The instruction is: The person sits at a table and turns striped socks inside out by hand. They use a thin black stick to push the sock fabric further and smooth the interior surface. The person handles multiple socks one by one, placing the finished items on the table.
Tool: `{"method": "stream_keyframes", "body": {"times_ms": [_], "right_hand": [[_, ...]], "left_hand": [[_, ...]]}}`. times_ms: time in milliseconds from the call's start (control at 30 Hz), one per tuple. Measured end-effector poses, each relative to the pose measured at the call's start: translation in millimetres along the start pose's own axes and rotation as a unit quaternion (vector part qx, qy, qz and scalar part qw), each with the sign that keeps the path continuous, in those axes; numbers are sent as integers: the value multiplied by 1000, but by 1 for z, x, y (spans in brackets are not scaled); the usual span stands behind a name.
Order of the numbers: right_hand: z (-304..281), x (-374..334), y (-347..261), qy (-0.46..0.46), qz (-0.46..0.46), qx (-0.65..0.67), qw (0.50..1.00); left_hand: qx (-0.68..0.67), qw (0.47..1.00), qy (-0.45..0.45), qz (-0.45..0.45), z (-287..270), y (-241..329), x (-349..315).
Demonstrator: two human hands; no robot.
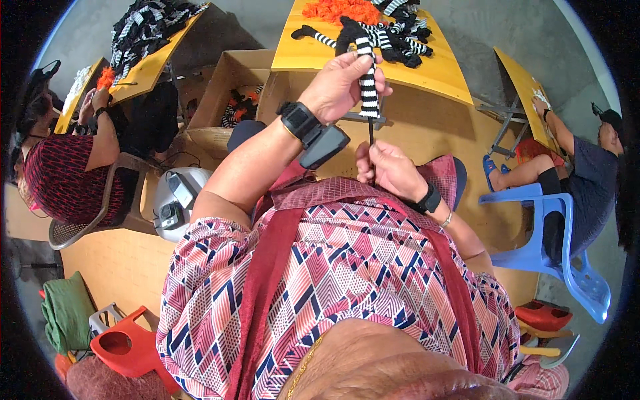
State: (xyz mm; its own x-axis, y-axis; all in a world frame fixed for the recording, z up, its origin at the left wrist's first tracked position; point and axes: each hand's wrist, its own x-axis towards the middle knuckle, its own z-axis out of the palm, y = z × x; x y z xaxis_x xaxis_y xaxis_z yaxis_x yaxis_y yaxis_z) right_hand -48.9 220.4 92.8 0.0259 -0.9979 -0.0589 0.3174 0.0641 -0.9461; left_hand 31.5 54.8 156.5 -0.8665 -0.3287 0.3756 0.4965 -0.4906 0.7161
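My left hand (343, 85) is closed around a black-and-white striped knitted tube (369, 87), which hangs upright in front of me. A black knitted part (350, 32) joins its upper end, close to the table edge. Out of the tube's lower end comes a thin dark rod (371, 130); how far it reaches inside is hidden. Lower down, near my apron, my right hand (395, 172) pinches the rod's lower part between thumb and fingers.
Ahead stands a yellow table (440, 67) with striped knitted pieces (400, 43) and orange fluffy material (343, 11). A cardboard box (230, 80) holds more pieces at its left. People work on both sides, one by a blue plastic chair (527, 257). A red stool (127, 343) stands behind left.
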Motion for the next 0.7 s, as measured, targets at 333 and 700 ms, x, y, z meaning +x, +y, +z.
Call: {"method": "stream_keyframes", "body": {"times_ms": [333,700], "right_hand": [[-10,-12,9,-2,14,-44,999],[-1,-14,2,56,-18,-90,994]], "left_hand": [[143,987,69,9,25,-21,-22],[20,994,-76,-75,-24,12,-16]]}}
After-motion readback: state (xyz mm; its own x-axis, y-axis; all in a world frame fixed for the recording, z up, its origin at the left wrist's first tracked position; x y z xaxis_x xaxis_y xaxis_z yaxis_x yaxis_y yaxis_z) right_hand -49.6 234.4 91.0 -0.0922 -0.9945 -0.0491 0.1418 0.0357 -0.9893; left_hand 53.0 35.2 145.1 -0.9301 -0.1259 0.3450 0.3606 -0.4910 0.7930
